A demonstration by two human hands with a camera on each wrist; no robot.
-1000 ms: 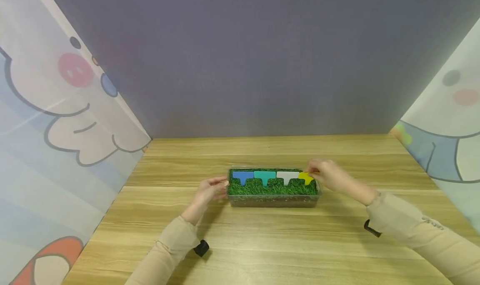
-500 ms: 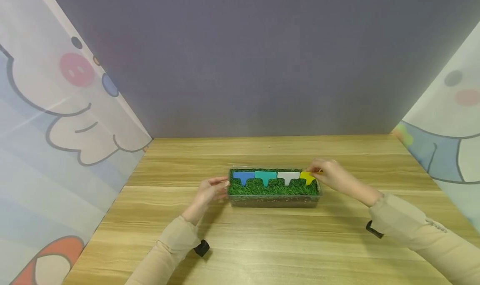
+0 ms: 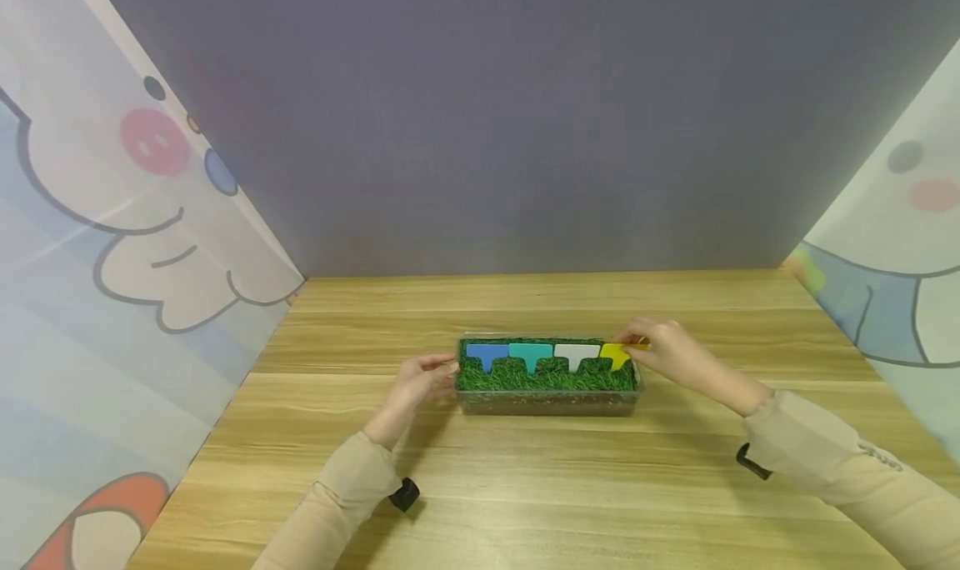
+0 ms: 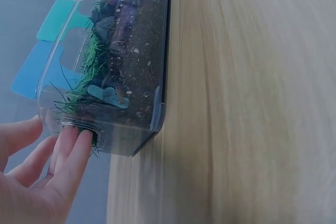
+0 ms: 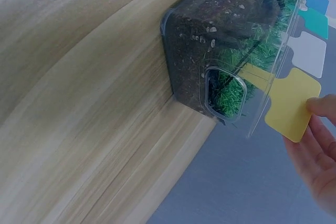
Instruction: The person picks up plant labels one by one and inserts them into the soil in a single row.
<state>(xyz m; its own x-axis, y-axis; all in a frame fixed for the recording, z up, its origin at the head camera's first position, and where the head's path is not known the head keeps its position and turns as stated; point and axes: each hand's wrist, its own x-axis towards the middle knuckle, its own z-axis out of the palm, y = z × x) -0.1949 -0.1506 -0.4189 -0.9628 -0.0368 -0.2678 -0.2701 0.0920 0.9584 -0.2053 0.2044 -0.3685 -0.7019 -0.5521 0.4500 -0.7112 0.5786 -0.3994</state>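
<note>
On the wooden table lies a clear plastic planter box (image 3: 547,402) of dark soil with green grass (image 3: 551,380) on top. A row of T-shaped plant labels stands in it: blue (image 3: 487,352), teal (image 3: 531,352), white (image 3: 577,352) and yellow (image 3: 615,353). My right hand (image 3: 660,347) pinches the top of the yellow label (image 5: 293,106) between thumb and fingers; its stem goes down into the box. At the opposite end, my left hand (image 3: 412,385) touches the box's end wall with fairly straight fingers, fingertips (image 4: 81,139) at the handle opening.
The wooden table (image 3: 480,487) extends around the box on all sides. Behind it rises a grey panel (image 3: 525,137). Cartoon-printed sheets (image 3: 67,320) flank the table at left and right. A black strap piece (image 3: 405,495) hangs at the left wrist.
My right hand has shifted slightly to the right along with the yellow label, whose top now shows more. My left hand stays at the box's end, and the other labels stand as before.
</note>
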